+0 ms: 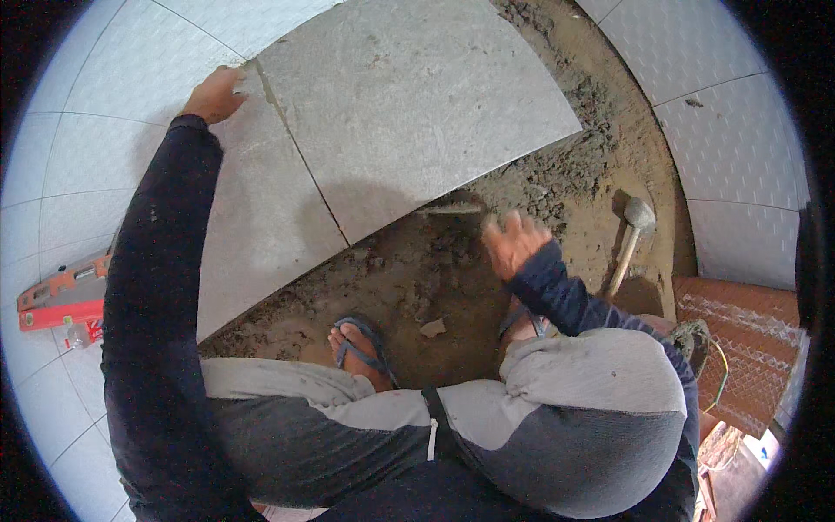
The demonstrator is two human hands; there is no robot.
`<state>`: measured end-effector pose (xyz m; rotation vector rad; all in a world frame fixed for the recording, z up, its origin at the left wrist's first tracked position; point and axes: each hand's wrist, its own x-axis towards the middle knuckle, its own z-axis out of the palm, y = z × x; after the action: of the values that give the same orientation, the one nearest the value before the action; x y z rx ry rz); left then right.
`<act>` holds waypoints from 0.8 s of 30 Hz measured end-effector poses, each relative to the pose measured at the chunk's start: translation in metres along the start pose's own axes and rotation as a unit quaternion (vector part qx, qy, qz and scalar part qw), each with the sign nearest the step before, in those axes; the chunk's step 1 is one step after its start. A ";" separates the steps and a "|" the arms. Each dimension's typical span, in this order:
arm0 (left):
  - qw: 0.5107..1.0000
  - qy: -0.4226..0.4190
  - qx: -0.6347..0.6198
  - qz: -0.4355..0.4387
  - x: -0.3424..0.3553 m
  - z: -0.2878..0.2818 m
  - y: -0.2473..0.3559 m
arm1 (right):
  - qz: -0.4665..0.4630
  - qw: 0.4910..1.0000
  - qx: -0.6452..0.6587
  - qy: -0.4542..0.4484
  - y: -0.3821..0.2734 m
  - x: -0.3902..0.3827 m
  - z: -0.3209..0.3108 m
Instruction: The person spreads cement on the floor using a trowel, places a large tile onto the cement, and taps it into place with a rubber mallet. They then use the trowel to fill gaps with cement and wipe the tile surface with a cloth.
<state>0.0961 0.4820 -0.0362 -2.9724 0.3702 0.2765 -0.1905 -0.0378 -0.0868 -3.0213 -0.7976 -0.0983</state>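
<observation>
My left hand [215,94] is at the far left, its bent fingers and thumb apart. It rests where the left large grey floor tile [261,183] meets the wall, close to the top of the joint, and I see nothing in it. My right hand [517,245] hovers over wet mortar [417,278], fingers loosely bent and apart, with nothing visible in it. Beside its fingertips, along the front edge of the right grey floor tile [417,104], lies a thin pale strip [452,210]; its kind is unclear. A narrow dark joint separates the two tiles.
A mallet [639,214] with a pale handle lies on the mortar at the right. A red spirit level [65,309] is at the left by the white wall tiles [78,157]. A brown patterned box-like piece [739,339] sits at the right. My sandalled feet stand in the mortar.
</observation>
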 end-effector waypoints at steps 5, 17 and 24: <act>0.999 0.037 -0.032 0.014 -0.008 0.005 -0.021 | -0.012 0.996 -0.019 -0.090 0.101 0.027 0.000; 0.997 0.045 -0.056 0.021 0.023 -0.007 0.008 | 0.014 0.997 -0.057 -0.044 0.186 0.014 -0.027; 0.998 0.031 -0.054 0.004 0.027 -0.012 0.014 | 0.101 0.974 -0.168 -0.112 0.257 0.013 -0.078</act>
<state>0.1201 0.4602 -0.0317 -3.0918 0.3863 0.2126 -0.0572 -0.2573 -0.0075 -3.4624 -0.5209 0.1276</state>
